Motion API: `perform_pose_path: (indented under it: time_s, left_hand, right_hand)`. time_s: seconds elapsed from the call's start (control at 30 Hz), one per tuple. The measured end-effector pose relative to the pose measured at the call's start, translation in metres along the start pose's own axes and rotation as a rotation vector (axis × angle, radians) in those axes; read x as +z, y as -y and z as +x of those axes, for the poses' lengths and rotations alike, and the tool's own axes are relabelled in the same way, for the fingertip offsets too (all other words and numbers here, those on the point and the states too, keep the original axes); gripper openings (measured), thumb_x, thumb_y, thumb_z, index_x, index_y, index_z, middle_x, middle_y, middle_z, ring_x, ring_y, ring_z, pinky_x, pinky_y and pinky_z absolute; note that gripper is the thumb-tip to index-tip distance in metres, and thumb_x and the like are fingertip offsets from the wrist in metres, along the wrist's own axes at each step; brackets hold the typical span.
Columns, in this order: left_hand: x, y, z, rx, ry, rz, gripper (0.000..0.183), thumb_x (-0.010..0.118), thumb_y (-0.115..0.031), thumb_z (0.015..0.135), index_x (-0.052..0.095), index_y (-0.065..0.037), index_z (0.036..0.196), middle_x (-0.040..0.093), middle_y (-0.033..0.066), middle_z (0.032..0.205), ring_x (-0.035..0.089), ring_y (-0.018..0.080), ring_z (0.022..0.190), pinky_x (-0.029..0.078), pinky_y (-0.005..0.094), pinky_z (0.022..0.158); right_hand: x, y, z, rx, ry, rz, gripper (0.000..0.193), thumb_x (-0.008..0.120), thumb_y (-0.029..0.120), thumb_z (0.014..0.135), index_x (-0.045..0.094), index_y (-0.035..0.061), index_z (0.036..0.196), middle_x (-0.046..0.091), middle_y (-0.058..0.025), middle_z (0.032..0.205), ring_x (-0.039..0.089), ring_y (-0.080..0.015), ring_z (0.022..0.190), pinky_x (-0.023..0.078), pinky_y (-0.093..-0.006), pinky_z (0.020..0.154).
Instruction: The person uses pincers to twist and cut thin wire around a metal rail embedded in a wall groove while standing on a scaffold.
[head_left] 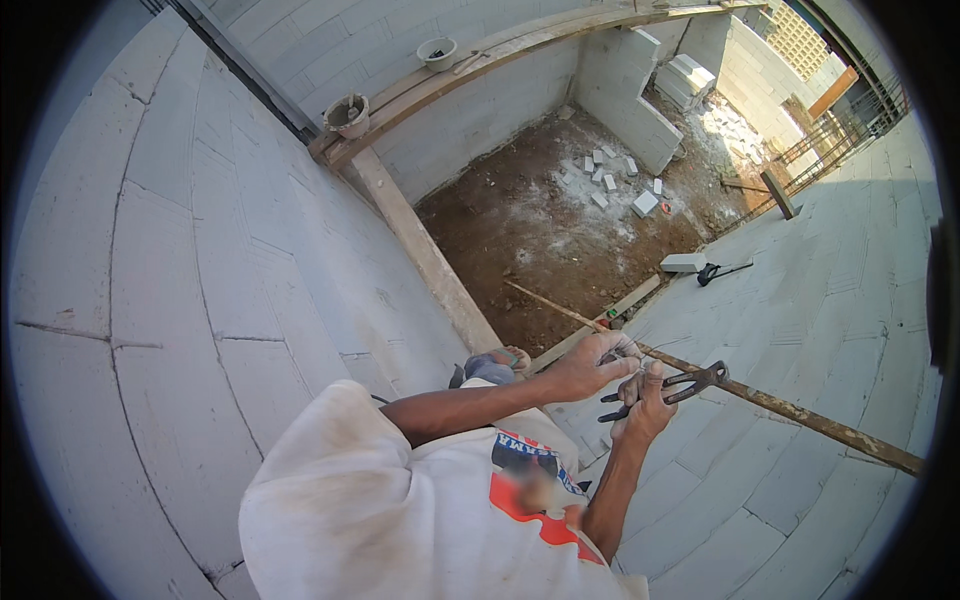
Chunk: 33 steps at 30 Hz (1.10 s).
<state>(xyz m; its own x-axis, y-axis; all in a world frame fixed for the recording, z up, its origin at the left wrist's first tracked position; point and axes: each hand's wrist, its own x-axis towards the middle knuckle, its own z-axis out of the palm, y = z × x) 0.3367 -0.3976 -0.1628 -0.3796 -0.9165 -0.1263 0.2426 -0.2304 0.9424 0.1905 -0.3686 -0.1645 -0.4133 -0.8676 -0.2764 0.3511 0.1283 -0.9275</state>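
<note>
In front of my chest, my right hand [645, 405] is closed around dark metal pincers [690, 385], their jaws pointing right and the handle ends sticking out on the left. My left hand [600, 362] is right beside it, its fingers pinched together on what looks like thin wire [655, 343]. Loose strands of it stick out to the right of the fingertips. Just behind both hands runs a long thin wooden pole [800, 413], slanting across the view. The exact grip of the left fingertips is too small to make out.
Pale block walls rise at left [200, 250] and right [800, 340]. A plank [430, 255] lies below; farther off, a bucket [347, 115] and a bowl [437, 53] rest on a beam. Broken blocks [610, 180] litter the dirt floor. A white block [683, 262] adjoins a black tool [710, 273].
</note>
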Motion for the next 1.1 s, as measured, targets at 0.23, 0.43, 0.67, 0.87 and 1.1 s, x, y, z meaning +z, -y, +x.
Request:
perform_pose_path:
  time_s: [0.23,0.43,0.67,0.87,1.1]
  left_hand:
    - [-0.008,-0.007,-0.024,0.414,-0.175,0.436,0.011,0.062,-0.005,0.103,0.061,0.000,0.112,0.063,0.0075,0.099,0.071,0.0148,0.082,0.057,0.0308,0.071]
    - [-0.026,-0.017,-0.015,0.249,-0.245,0.008,0.010,0.060,-0.007,0.105,0.062,-0.001,0.113,0.064,0.0065,0.096,0.067,0.0126,0.079,0.054,0.0302,0.070]
    - [-0.103,-0.047,-0.007,0.035,-0.252,-0.862,0.015,0.066,-0.013,0.103,0.064,-0.003,0.115,0.067,0.0020,0.088,0.056,0.0075,0.068,0.044,0.0238,0.063]
    - [-0.194,-0.079,-0.022,0.253,-0.108,-0.874,0.021,0.066,-0.018,0.104,0.063,-0.002,0.119,0.066,0.0071,0.103,0.053,0.0079,0.077,0.045,0.0231,0.066]
    - [-0.312,-0.108,-0.040,0.295,-0.075,-0.898,0.025,0.069,-0.022,0.103,0.064,-0.002,0.117,0.063,0.0045,0.105,0.048,0.0069,0.074,0.041,0.0240,0.065]
  right_hand:
    - [0.026,-0.011,0.007,0.356,0.066,0.239,0.031,0.068,0.031,0.104,0.051,0.0147,0.084,0.042,0.0051,0.062,0.036,-0.0085,0.049,0.031,-0.0277,0.047]
    - [0.058,-0.006,0.025,0.314,0.230,0.233,0.024,0.071,0.022,0.102,0.052,0.0111,0.091,0.043,0.0046,0.065,0.042,-0.0074,0.052,0.034,-0.0266,0.048]
    - [0.149,-0.007,0.044,0.143,0.472,0.118,0.026,0.075,0.016,0.099,0.051,0.0095,0.089,0.046,0.0014,0.068,0.044,-0.0111,0.054,0.037,-0.0298,0.049]
    - [0.250,-0.014,0.048,0.018,0.740,0.114,0.030,0.078,0.016,0.097,0.050,0.0107,0.087,0.050,0.0007,0.073,0.044,-0.0103,0.056,0.035,-0.0291,0.051]
    - [0.369,-0.046,0.027,0.239,0.741,0.024,0.029,0.078,0.017,0.097,0.052,0.0110,0.085,0.051,0.0007,0.071,0.044,-0.0106,0.054,0.036,-0.0295,0.051]
